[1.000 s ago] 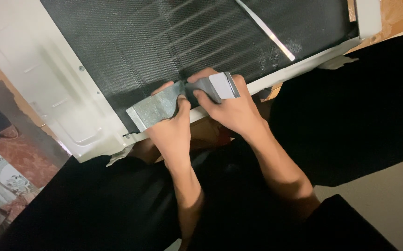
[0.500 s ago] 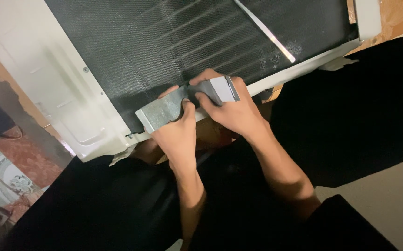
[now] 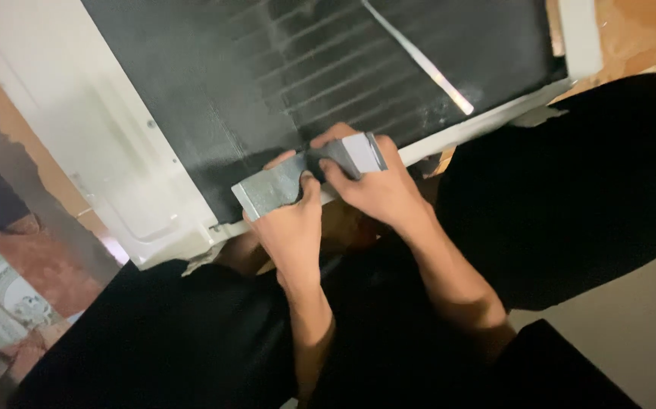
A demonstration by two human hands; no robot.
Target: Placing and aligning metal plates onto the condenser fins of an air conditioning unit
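Observation:
A flat grey metal plate point(image 3: 271, 189) lies across the near edge of a white-framed unit point(image 3: 108, 174) whose face is a black finned panel point(image 3: 282, 83). My left hand point(image 3: 290, 227) grips the plate's left half, thumb pressed on top. My right hand point(image 3: 377, 185) holds the plate's right end, fingers curled over its pale grey end piece point(image 3: 362, 151). Both hands sit side by side, touching at the plate's middle.
A thin bright metal strip point(image 3: 419, 57) runs diagonally over the black panel. My legs in dark clothing point(image 3: 555, 197) flank the unit on both sides. Patterned floor tiles point(image 3: 10, 303) show at the left, pale floor point(image 3: 646, 326) at the lower right.
The plate and both hands have shifted slightly to the right and toward me along the unit's edge. The grip looks the same.

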